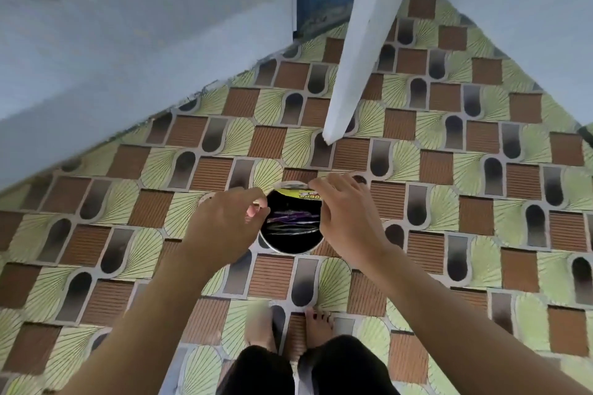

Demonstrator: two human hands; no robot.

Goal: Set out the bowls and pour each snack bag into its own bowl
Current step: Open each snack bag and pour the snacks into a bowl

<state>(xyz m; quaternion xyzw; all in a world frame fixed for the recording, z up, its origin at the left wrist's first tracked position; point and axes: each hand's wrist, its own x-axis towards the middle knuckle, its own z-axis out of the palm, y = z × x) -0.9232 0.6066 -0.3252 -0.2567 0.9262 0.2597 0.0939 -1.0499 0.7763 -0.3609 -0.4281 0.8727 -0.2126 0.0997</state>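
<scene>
Bowl (290,242) holds snack bag (293,218); left hand (221,221), right hand (348,212) grip bag top.

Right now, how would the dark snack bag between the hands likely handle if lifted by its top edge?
Probably floppy: the snack bag shows crinkled glossy creases. Likely light, since the left hand and right hand pinch it with fingertips. Its shiny film may be slippery.

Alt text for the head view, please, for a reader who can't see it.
Seen from above, a standing person's left hand and right hand grip a black and yellow snack bag over a round bowl. Below lie a patterned floor and bare feet; blue walls rise behind.
</scene>
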